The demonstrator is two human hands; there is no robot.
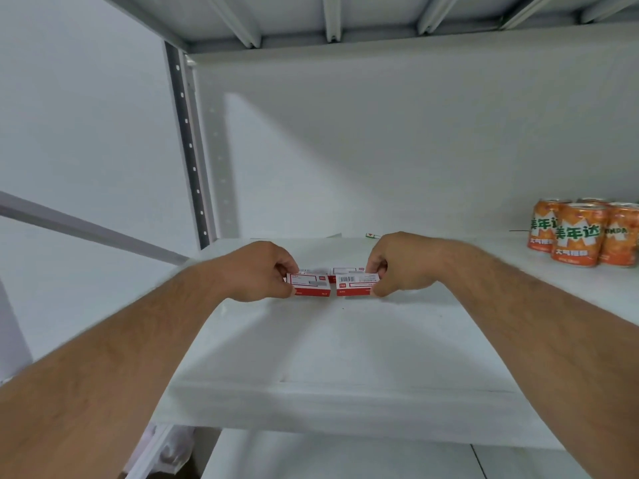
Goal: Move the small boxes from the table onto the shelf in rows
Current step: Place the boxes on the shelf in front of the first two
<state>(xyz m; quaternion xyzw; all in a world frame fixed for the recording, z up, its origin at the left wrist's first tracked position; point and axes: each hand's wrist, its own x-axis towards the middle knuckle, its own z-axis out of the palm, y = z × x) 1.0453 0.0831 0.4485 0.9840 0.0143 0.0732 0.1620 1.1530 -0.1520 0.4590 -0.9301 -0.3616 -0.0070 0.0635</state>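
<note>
Head view, nearest first: two bare forearms come in from seven and five o'clock and meet over a white shelf (345, 344), whose front lip runs across the lower middle. At the centre the left hand (262, 271) pinches the left end of a small red-and-white box (310, 285) between thumb and curled fingers. At three o'clock from it, just beside it with a thin gap, sits a second small box (356, 285) with a barcode on top, its right end pinched by the right hand (397, 264). Both boxes seem to rest on the shelf board, though contact under them cannot be told for sure. Just behind them, toward twelve o'clock, the tops of more red-and-white boxes (345, 271) show in a back row, mostly hidden. Farther off at three o'clock a cluster of orange drink cans (581, 233) stands on the same shelf against the white back panel (380, 133). At ten o'clock a grey perforated upright (188, 146) rises to the board above.
</note>
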